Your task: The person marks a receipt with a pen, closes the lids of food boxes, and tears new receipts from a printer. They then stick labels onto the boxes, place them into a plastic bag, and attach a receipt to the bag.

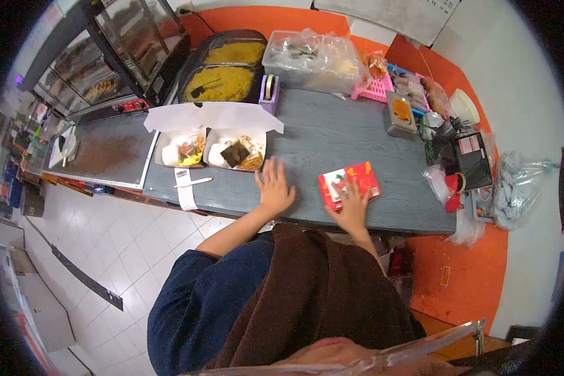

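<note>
Both left hand point(276, 190), mid-frame, and right hand point(351, 207), right of centre, were spread ungrasping, the latter touching a red box point(361, 172).

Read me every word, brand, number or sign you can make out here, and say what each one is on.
None can be read with certainty.
Whiteboard: dark writing at its upper right, too small and cut off.
Paper slip on the table: faint print, too blurred.
Red and white box under the right hand: printed marks, too small.
Pale label on the black item at right: too blurred.
</note>
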`<state>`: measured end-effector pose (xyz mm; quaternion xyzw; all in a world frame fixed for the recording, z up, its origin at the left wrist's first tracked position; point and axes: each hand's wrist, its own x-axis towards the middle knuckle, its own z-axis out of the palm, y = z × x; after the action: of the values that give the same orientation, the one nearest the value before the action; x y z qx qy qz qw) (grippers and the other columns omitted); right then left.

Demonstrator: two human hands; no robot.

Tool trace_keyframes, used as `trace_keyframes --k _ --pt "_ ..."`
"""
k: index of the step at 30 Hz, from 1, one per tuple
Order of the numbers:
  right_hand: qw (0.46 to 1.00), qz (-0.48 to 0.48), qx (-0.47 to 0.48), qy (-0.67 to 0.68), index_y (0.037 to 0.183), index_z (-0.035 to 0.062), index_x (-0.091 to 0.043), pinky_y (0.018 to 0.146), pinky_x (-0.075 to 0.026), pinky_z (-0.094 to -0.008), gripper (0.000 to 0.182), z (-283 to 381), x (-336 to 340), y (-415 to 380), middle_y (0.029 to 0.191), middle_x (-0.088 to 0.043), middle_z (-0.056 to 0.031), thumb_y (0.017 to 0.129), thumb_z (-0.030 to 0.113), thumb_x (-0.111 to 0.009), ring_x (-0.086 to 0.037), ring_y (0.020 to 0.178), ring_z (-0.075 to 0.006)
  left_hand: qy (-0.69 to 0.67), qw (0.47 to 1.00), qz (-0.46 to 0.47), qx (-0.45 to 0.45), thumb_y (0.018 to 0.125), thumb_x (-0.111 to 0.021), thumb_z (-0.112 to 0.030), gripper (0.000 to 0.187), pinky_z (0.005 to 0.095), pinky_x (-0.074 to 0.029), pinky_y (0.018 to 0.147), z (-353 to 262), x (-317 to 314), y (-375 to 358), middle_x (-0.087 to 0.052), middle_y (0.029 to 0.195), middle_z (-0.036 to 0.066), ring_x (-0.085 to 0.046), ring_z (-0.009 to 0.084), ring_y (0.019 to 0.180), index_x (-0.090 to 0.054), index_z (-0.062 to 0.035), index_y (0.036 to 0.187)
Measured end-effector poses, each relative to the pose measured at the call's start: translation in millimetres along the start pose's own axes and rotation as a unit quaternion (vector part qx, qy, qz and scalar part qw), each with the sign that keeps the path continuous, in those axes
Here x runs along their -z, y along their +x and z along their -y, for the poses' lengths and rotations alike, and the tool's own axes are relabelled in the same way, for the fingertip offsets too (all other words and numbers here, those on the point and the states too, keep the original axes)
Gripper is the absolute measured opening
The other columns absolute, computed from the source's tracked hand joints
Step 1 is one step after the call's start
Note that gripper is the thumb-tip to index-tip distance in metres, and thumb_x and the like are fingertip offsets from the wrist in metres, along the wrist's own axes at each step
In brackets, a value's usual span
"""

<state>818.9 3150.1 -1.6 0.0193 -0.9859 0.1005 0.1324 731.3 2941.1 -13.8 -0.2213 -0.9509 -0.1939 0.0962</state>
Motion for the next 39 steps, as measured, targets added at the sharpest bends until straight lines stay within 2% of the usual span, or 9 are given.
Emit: trace_keyframes --k 6,11,13,18,23,26,31,33,39 --pt "0.996 -0.045 -0.079 -0.024 0.111 0.0101 -0.052 0.098 -0.008 -0.0619 0.047 -53 -4 15 0.13 -0.036 -0.012 0.065 0.017 -0.059 -0.025 0.126 -0.0334 -0.102 0.986 0.117 0.057 0.065 -0.064 -0.031 0.085 0.0498 -0.02 0.095 15 17 18 -0.027 0.127 0.021 -0.023 0.0336 0.121 -0.021 -0.0005 0.131" --pt "0.985 -0.142 -0.027 0.099 0.104 0.0053 -0.052 0.098 -0.023 -0.0502 0.04 3 14 79 0.122 -0.041 -0.0181 0.064 0.006 -0.055 -0.033 0.118 -0.0365 0.092 0.993 0.006 0.069 0.064 -0.065 -0.039 0.086 0.0496 -0.02 0.095 18 25 29 -0.031 0.126 0.024 -0.029 0.0359 0.116 -0.024 -0.0002 0.13" --pt "0.977 -0.139 0.006 0.16 0.108 0.004 -0.05 0.099 -0.025 -0.0452 0.043 27 9 101 0.122 -0.041 -0.0175 0.065 0.004 -0.055 -0.033 0.118 -0.0374 -0.047 0.971 0.189 0.142 0.064 -0.064 -0.044 0.09 0.0508 -0.018 0.097 33 24 35 -0.033 0.127 0.025 -0.03 0.0366 0.118 -0.021 0.0008 0.131" --pt "0.974 -0.101 0.054 0.198 0.121 0.0044 -0.04 0.099 -0.028 -0.0418 0.057 69 9 143 0.124 -0.039 -0.0179 0.067 0.006 -0.058 -0.033 0.119 -0.0355 -0.046 0.965 0.245 0.083 0.065 -0.063 -0.045 0.094 0.05 -0.023 0.097 14 34 23 -0.041 0.122 0.024 -0.038 0.0359 0.115 -0.017 0.0028 0.131" --pt "0.962 -0.065 -0.065 0.257 0.122 0.0071 -0.042 0.088 -0.038 -0.0354 0.059 67 -6 151 0.109 -0.05 -0.0178 0.066 0.005 -0.06 -0.049 0.102 -0.0313 -0.563 0.791 0.235 -0.037 0.072 -0.063 -0.011 0.068 0.0346 -0.043 0.084 8 62 17 -0.046 0.116 0.018 -0.052 0.0268 0.102 -0.025 0.0005 0.127" --pt "0.951 0.119 -0.102 0.266 0.107 0.0099 -0.057 0.084 -0.04 -0.0333 0.045 49 0 129 0.103 -0.052 -0.0152 0.063 0.003 -0.06 -0.051 0.095 -0.0293 -0.257 0.949 -0.105 -0.151 0.062 -0.064 0.0 0.066 0.0397 -0.033 0.094 32 88 21 -0.042 0.119 0.018 -0.04 0.0324 0.113 -0.033 -0.0019 0.121" --pt "0.98 -0.068 0.045 0.181 0.106 0.0129 -0.054 0.098 -0.031 -0.0384 0.045 48 -30 72 0.123 -0.042 -0.0154 0.062 0.001 -0.06 -0.035 0.117 -0.036 0.091 0.996 -0.004 -0.015 0.068 -0.059 -0.005 0.069 0.0423 -0.027 0.099 83 83 5 -0.028 0.133 0.024 -0.029 0.0371 0.123 -0.026 0.0011 0.128" --pt "0.963 -0.052 -0.008 0.264 0.111 0.0141 -0.049 0.098 -0.031 -0.0385 0.049 50 -48 61 0.126 -0.04 -0.0161 0.065 0.001 -0.06 -0.035 0.119 -0.0362 -0.06 0.979 0.187 0.054 0.074 -0.049 -0.006 0.065 0.0437 -0.026 0.1 110 39 -4 -0.018 0.136 0.027 -0.022 0.041 0.125 -0.019 0.005 0.131" --pt "0.896 0.01 -0.13 0.425 0.12 0.014 -0.038 0.084 -0.041 -0.036 0.044 61 -46 62 0.11 -0.052 -0.0211 0.079 0.005 -0.05 -0.051 0.103 -0.0359 -0.388 0.901 0.113 0.161 0.08 -0.042 -0.012 0.052 0.0364 -0.032 0.096 94 20 -2 -0.042 0.121 0.029 -0.04 0.0385 0.114 -0.028 0.0026 0.129"
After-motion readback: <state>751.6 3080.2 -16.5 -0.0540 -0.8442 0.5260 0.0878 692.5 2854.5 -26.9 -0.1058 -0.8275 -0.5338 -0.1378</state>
